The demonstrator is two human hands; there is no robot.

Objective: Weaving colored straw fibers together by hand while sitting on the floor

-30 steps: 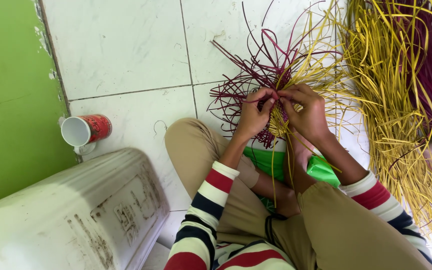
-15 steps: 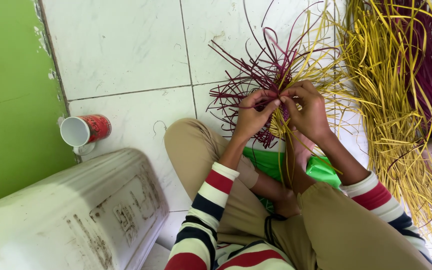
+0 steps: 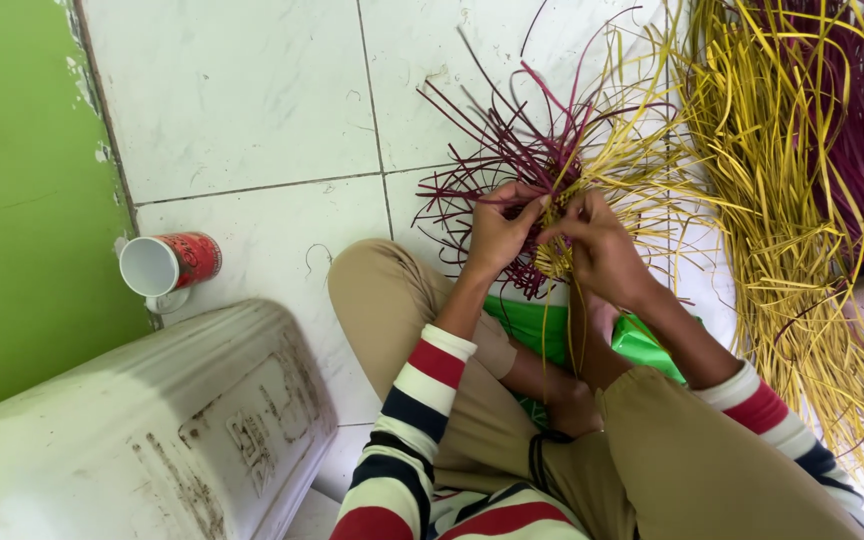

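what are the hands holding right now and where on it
Both hands pinch the woven bundle of maroon and yellow strips at its centre, where the strands cross: left hand on the maroon side, right hand on the yellow side.

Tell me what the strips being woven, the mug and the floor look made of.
Strips: thin, flat, maroon and yellow, springy; probably dyed rattan or plastic, hard to tell. Left hand and right hand pinch them. Mug: likely glazed ceramic, glossy white inside, red outside. Floor: polished white marbled tile with grout lines.
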